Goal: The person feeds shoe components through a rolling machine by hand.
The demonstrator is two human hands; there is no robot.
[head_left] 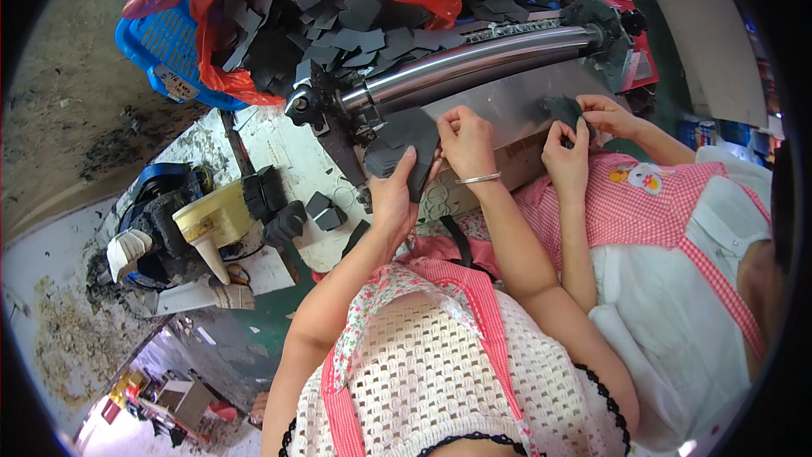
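Note:
My left hand grips a stack of thin black sheet pieces, thumb on top and fingers underneath. Beside the stack's right edge, my right hand is closed in a pinch and wears a bracelet at the wrist. What its fingertips hold, if anything, is too small to tell. Just beyond both hands lies a machine with a long shiny metal roller and a sloping metal plate in front of it.
Behind the roller, a blue basket lined with a red plastic bag holds many black pieces. At right, a co-worker's hands hold black pieces over the plate. Bundled black pieces and a yellowish tape dispenser-like device sit left.

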